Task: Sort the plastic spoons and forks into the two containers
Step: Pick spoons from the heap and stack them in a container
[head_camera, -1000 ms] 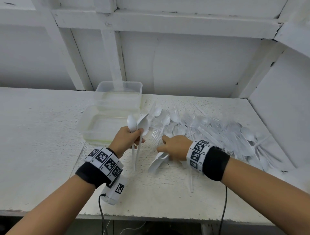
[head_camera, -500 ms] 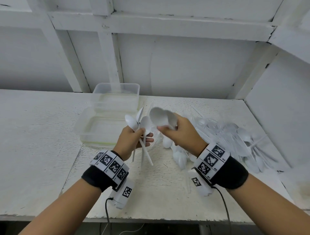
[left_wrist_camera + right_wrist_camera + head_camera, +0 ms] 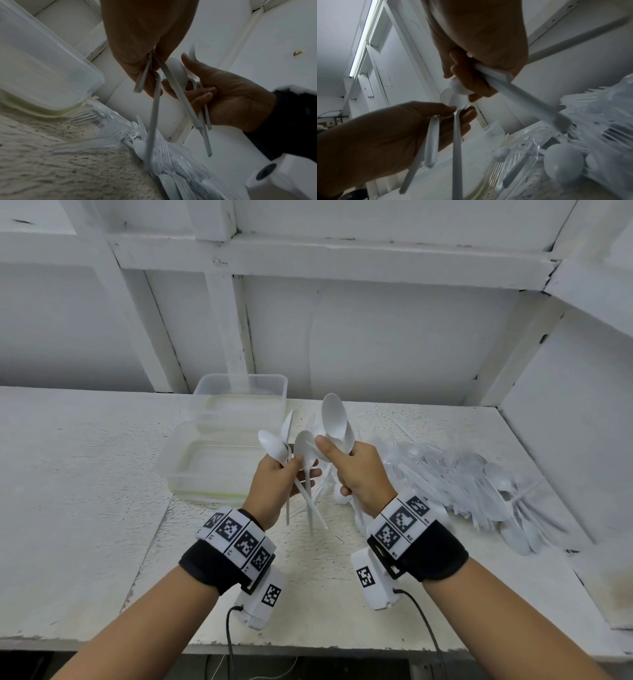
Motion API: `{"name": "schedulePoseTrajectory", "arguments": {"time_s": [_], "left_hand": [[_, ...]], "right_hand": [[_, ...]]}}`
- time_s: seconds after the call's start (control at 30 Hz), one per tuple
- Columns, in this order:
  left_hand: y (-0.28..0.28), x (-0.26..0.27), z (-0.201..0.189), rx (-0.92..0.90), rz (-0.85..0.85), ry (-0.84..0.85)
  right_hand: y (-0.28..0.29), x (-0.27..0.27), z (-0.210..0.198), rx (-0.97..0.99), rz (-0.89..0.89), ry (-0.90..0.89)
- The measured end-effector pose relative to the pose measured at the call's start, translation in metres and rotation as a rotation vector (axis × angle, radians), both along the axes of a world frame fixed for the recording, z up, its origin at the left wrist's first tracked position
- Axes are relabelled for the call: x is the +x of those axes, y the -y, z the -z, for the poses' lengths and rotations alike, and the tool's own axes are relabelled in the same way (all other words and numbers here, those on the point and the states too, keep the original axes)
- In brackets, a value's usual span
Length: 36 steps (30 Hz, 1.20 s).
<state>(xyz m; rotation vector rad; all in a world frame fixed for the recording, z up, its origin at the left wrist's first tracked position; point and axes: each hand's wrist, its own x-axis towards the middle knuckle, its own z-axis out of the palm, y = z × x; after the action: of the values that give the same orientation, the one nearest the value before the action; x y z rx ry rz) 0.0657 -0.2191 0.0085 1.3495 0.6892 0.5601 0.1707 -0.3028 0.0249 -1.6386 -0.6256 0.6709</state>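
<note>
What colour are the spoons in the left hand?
White, opaque spoons in the left hand; head view shows it best.

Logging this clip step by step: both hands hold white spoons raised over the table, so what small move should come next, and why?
Probably the right hand should pass its spoons into the bunch of spoons that the left hand grips. The two hands are almost touching, bowls up and handles hanging down, and both clear containers behind them look empty, so gathering one bunch before dropping it in seems likeliest.
</note>
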Motion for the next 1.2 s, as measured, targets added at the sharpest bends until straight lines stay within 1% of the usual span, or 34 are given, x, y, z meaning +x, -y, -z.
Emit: {"name": "schedulePoseTrajectory", "arguments": {"time_s": [0.1, 0.17, 0.27, 0.37, 0.5, 0.6, 0.77, 0.9, 1.07, 1.2], "left_hand": [[0.0, -0.001, 0.002, 0.024, -0.004, 0.006], [0.002, -0.001, 0.001, 0.05, -0.004, 0.012], [0.007, 0.002, -0.001, 0.156, 0.004, -0.008], [0.011, 0.003, -0.001, 0.234, -0.004, -0.022], [0.009, 0.002, -0.001, 0.279, -0.005, -0.065], [0.006, -0.001, 0.001, 0.233, 0.037, -0.081], [0.01, -0.004, -0.001, 0.082, 0.162, -0.021], [0.012, -0.003, -0.001, 0.048, 0.175, 0.015], [0.014, -0.005, -0.002, 0.0, 0.2, 0.02], [0.009, -0.009, -0.001, -0.084, 0.259, 0.006]], "right_hand": [[-0.002, -0.003, 0.003, -0.037, 0.022, 0.026], [-0.003, -0.005, 0.006, -0.023, 0.057, 0.031], [-0.004, -0.009, 0.011, 0.011, 0.095, 0.066], [-0.006, -0.013, 0.016, 0.002, 0.14, 0.101], [-0.002, -0.014, 0.017, -0.018, 0.113, 0.229], [0.0, -0.01, 0.017, -0.035, 0.071, 0.305], [0.002, -0.006, 0.018, -0.067, 0.081, 0.368], [0.003, -0.009, 0.016, -0.044, 0.076, 0.404], [0.004, -0.002, 0.014, -0.026, 0.077, 0.345], [0.009, 0.005, 0.006, -0.015, -0.005, 0.187]]}}
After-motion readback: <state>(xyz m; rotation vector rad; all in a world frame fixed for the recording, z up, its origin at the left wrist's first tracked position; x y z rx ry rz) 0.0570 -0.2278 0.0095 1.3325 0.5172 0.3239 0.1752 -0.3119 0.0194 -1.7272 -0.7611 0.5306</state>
